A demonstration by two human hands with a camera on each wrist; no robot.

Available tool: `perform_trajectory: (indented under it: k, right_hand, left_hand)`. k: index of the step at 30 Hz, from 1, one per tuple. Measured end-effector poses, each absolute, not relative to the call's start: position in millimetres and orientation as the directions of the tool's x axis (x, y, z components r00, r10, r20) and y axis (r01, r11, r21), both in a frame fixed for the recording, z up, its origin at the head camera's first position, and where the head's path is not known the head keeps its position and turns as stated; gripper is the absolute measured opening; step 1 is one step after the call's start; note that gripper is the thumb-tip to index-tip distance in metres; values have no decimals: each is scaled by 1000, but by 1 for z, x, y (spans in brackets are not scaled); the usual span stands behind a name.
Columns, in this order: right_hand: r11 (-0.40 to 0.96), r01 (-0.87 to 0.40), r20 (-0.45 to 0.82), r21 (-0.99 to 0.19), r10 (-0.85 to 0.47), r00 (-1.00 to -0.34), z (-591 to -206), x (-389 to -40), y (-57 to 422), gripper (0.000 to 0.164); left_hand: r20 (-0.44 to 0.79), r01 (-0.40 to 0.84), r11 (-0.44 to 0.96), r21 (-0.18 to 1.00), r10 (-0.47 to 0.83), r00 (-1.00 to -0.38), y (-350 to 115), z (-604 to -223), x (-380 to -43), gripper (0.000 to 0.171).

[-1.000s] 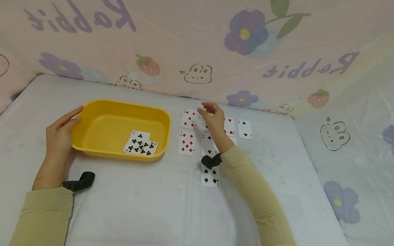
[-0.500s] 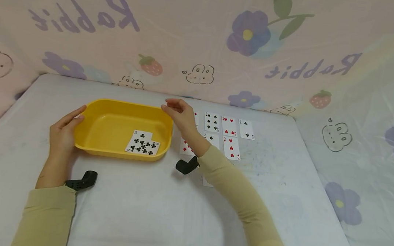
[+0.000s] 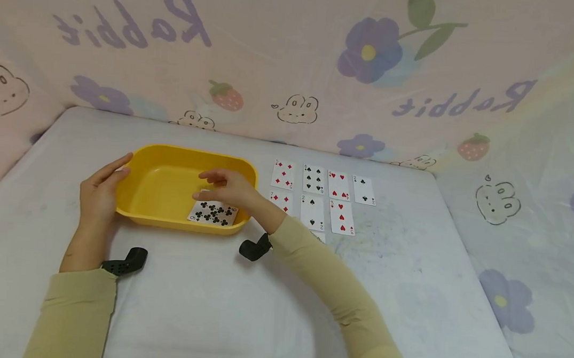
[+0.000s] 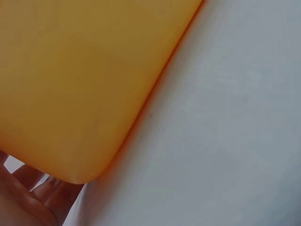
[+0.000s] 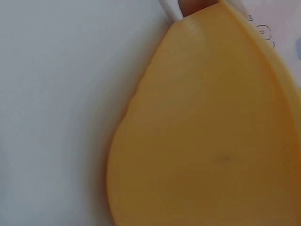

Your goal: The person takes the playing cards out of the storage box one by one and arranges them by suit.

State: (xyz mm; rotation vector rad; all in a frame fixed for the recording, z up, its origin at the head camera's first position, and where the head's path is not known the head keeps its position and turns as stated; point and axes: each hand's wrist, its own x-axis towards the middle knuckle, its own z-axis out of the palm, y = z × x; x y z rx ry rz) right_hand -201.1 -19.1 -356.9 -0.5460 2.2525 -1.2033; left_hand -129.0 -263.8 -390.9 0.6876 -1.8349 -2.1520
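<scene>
My left hand (image 3: 100, 192) grips the left end of a yellow plastic tub (image 3: 162, 222), thumb at the rim. In the left wrist view, fingers (image 4: 59, 197) show beside the tub's corner. My right hand (image 3: 231, 190) reaches over the tub's right end, thumb and fingers apart with nothing visible between them. Beneath it lie overlapping club playing cards (image 3: 208, 217), partly hidden by the hand. The right wrist view is mostly filled by the tub's outer wall (image 5: 197, 122).
Right of the tub, cards lie face up in rows, among them the five of diamonds (image 3: 283, 174), six of spades (image 3: 313, 179), two of clubs (image 3: 364, 190) and three of hearts (image 3: 342, 218). The right sleeve (image 3: 331, 277) covers most of a lower card. A patterned curtain (image 3: 254, 55) hangs behind.
My right hand has moved left from above the card rows, across the tub's right rim, to over the club cards. My left hand has stayed on the tub.
</scene>
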Motion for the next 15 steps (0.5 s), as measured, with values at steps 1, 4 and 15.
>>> perform_trajectory:
  k: [1, 4, 15]
  right_hand:
    - [551, -128, -270, -825, -582, -767, -357, -201, -20, 55]
    - [596, -152, -314, -789, -603, -734, -357, -199, -21, 57]
    - [699, -301, -352, -649, -626, -696, -364, -194, -29, 63]
  left_hand:
    - [-200, -127, -184, 975, -463, -864, -264, -391, -129, 36]
    - [-200, -131, -177, 975, -463, -864, -263, -391, -129, 36]
    - [-193, -141, -143, 980, -481, -855, -263, -391, -129, 34]
